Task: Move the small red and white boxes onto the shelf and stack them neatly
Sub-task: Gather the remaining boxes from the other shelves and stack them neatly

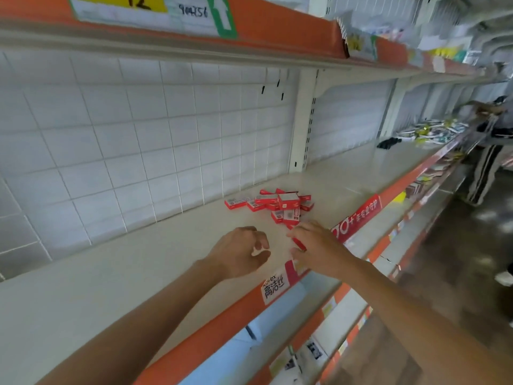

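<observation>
Nearest you, your left hand [241, 250] hovers over the shelf [116, 276] just short of the pile [273, 204], fingers loosely curled and holding nothing. Your right hand [315, 247] sits just right of it, close to the shelf's front lip, fingers bent round a red box [299, 243] of which only a sliver shows; how firm that grip is cannot be told. That box is your first risk: held so near the lip, a slack pinch could drop it off the front onto the lower shelves. Beyond your hands lies the pile, a loose heap of red and white boxes, some flat, some tilted, one standing on top of the others. I'd judge that reaching in from the front could knock the standing one over or scatter the heap towards the grid back panel [138, 140], and stacking on tilted boxes would give a crooked column. As for containers, there are none in play; the shelf itself bears the pile. Far right of the pile, the same shelf carries a blurred spread of other goods [427, 132], too smeared to name.
</observation>
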Tool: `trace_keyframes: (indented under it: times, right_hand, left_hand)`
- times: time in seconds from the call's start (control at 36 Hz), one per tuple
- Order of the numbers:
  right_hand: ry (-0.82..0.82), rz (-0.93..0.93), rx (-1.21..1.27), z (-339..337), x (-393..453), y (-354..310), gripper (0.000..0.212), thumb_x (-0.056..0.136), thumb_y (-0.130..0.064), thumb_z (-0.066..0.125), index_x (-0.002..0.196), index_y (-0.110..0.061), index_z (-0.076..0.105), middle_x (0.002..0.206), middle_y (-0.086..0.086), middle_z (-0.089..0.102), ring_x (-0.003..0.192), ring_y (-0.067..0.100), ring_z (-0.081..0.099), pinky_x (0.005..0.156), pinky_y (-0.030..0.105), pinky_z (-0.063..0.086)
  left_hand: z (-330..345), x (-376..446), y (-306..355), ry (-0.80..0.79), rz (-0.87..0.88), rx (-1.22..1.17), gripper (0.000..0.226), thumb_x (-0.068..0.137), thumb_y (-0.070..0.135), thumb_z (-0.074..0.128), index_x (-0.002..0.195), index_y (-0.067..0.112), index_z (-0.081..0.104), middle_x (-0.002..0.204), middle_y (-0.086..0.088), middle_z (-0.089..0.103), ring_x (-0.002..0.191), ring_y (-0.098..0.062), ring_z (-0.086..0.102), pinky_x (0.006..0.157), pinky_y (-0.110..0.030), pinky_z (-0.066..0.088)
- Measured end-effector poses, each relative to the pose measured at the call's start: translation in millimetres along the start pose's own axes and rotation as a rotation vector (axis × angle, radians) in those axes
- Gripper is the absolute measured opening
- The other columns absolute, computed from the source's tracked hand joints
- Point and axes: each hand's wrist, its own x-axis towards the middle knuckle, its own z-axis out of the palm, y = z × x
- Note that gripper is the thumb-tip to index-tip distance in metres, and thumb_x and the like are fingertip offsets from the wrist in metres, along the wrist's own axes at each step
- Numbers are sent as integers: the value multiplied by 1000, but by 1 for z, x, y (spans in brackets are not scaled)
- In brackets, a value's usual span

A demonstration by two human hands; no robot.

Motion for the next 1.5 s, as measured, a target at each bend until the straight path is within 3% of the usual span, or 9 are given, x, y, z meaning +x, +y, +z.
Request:
trace_keyframes:
  times: [0.14,0.28,0.39,0.56,0.72,0.89,1.06,1.25,1.5]
  right_hand:
    - [-3,-77,-9,-6,39,25,38,91,-26,52,127,-13,54,128,-3,49,123,16,41,101,32,37]
    - [-80,-158,-11,-16,75,41,40,94,-27,48,132,-16,48,137,0,43,130,15,33,107,34,33]
    - [-10,-190,7,-21,99,52,50,94,-29,52,141,-19,38,140,3,42,131,20,34,107,35,30]
    - [-74,-175,-39,-10,116,74,62,91,-33,56,146,-25,28,142,6,41,127,27,37,103,40,36]
    - [-81,-233,-108,-7,134,70,65,86,-42,62,138,-10,39,129,12,44,121,29,37,101,36,34]
    - [-117,-514,110,10,121,9,55,85,-39,64,131,-14,46,128,7,41,123,23,39,97,35,36]
    - [-188,-749,243,26,92,-69,51,82,-33,67,126,-15,49,120,5,50,115,21,40,93,34,39]
    - [-171,-906,258,33,46,-176,47,80,-34,66,120,-11,53,114,5,52,114,23,41,94,36,40]
    - [-234,-1125,328,56,-47,-348,49,83,-37,64,123,-12,51,117,4,50,116,21,40,94,33,38]
  left_hand:
    - [4,19,-1,34,-77,14,21,90,32,56,106,20,65,100,3,61,84,-14,60,80,-29,50]
    - [0,30,-2,77,-189,45,20,89,32,57,104,20,65,100,3,63,83,-13,60,79,-32,51]
    - [-7,34,0,113,-259,83,21,90,31,57,106,20,66,100,2,63,84,-13,61,79,-33,51]
    - [5,34,11,136,-368,78,21,89,29,58,105,18,67,99,0,65,83,-15,63,77,-32,51]
    - [24,20,26,221,-494,42,18,89,27,58,101,19,68,98,1,65,80,-14,63,74,-34,53]
    - [24,-20,35,304,-664,64,14,87,23,59,94,17,69,93,-1,64,75,-17,62,71,-34,52]
    - [4,-94,40,365,-835,104,13,87,22,60,93,16,70,93,-1,64,78,-18,62,70,-29,49]
    - [-25,-212,41,445,-979,161,11,86,22,59,89,18,69,91,3,63,75,-14,63,67,-25,46]
    - [-58,-402,53,513,-1134,198,10,82,20,60,83,19,69,85,1,64,71,-17,63,66,-33,52]
